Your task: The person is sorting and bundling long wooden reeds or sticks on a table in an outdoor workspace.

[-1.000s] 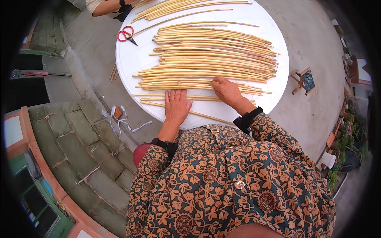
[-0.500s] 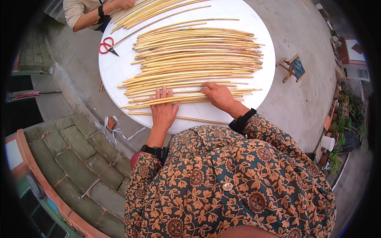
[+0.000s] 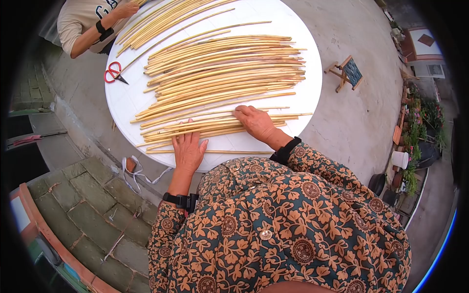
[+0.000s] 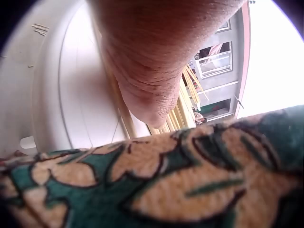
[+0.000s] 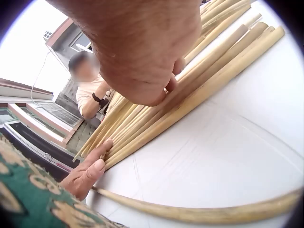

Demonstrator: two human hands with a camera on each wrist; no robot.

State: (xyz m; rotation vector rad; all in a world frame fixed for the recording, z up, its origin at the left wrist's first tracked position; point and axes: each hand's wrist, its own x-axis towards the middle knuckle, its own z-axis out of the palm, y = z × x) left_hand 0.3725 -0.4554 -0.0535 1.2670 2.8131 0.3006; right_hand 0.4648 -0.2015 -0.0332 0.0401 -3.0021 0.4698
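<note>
Thin, pale yellow sticks lie across a round white table (image 3: 300,29), with a large group (image 3: 224,68) in the middle. Nearer the body is a smaller bunch of sticks (image 3: 215,128), which both hands touch. My left hand (image 3: 188,155) is at the bunch's left part, fingers straight and crossed by several sticks, a fingertip showing beyond them. Toward the bunch's right part, my right hand (image 3: 256,124) holds sticks with curled fingers, their tips down among the stalks in the right wrist view. One separate stick (image 3: 229,152) lies closest to the body.
Red-handled scissors (image 3: 116,73) lie at the table's left edge. Another person (image 3: 88,27) is at the far left, beside more sticks (image 3: 161,19). A folding stool (image 3: 349,73) stands on the ground to the right, with potted plants (image 3: 415,146) beyond.
The view has swung right, so the table appears farther left. Several sticks have come away from the large group toward the body. Sticks now cross the left hand's fingers.
</note>
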